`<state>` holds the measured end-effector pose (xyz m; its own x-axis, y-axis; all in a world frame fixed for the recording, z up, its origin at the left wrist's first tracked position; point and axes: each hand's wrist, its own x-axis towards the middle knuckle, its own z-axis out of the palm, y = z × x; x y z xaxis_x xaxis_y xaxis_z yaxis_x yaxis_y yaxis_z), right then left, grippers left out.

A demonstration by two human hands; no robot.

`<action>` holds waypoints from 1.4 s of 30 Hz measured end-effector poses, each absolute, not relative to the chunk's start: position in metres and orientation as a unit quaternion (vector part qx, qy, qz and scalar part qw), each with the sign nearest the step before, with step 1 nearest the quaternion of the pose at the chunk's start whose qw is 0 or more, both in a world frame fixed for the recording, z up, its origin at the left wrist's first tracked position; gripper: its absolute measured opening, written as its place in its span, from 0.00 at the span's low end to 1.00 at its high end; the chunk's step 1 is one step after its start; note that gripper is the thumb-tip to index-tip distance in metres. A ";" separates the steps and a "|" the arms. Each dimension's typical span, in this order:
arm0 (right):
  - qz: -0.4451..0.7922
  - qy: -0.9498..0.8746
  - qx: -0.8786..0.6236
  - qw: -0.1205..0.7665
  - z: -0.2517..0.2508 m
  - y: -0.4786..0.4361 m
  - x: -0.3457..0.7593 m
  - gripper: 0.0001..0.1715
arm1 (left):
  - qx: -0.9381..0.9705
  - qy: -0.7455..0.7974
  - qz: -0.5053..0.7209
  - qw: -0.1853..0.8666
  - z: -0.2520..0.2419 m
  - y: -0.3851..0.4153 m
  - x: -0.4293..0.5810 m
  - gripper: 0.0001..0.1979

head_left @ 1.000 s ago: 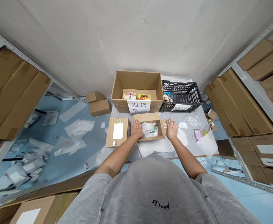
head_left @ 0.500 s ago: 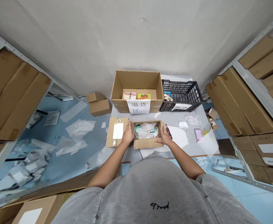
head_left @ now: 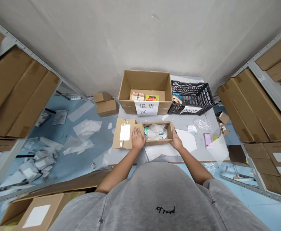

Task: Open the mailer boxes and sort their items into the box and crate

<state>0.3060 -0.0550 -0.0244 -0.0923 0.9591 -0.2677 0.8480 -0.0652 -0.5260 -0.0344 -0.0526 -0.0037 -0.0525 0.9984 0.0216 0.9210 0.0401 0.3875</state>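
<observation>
An open cardboard box (head_left: 158,142) lies in front of me on the table. Inside it, crumpled translucent wrapping (head_left: 155,131) partly covers a green-and-white item (head_left: 147,130). My left hand (head_left: 138,138) rests flat, fingers outstretched, where the box meets a cardboard flap (head_left: 117,138) with a white label; I cannot tell if that flap belongs to this box. At the opposite end, my right hand (head_left: 176,140) grips the right wall. A bit of red shows beside its fingers, mostly hidden.
Behind stand a large carton (head_left: 128,107) with small packages and a black plastic crate (head_left: 190,108) with a blue booklet. White paper (head_left: 187,141), clear plastic wrap (head_left: 202,124) and a pink item (head_left: 207,140) lie to the right. Shelves of cartons flank both sides.
The box's front flap, folded out toward me before, now appears raised. My left hand has flattened over the left edge. The red-and-black tool beside my right hand is now almost hidden. The view has shifted slightly.
</observation>
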 end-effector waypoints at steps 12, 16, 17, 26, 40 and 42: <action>0.229 -0.652 -0.720 0.074 0.004 -0.033 0.280 0.52 | 0.620 0.712 0.184 0.275 -0.030 -0.052 0.013 0.48; 0.168 -0.683 -0.710 0.029 0.016 -0.013 0.268 0.51 | 0.644 0.712 0.161 0.229 -0.026 -0.043 0.009 0.51; 0.165 -0.680 -0.714 0.024 0.016 -0.007 0.267 0.53 | 0.660 0.703 0.158 0.214 -0.023 -0.041 0.007 0.53; 0.193 -0.678 -0.709 0.019 -0.004 0.033 0.281 0.55 | 0.725 0.657 0.087 0.188 0.000 0.017 -0.007 0.46; 0.185 -0.681 -0.708 -0.003 0.028 0.043 0.286 0.45 | 0.799 0.580 0.043 0.156 0.000 0.032 0.002 0.25; 0.152 -0.706 -0.691 0.032 0.039 0.040 0.286 0.45 | 0.821 0.537 -0.009 0.195 -0.001 0.039 0.009 0.21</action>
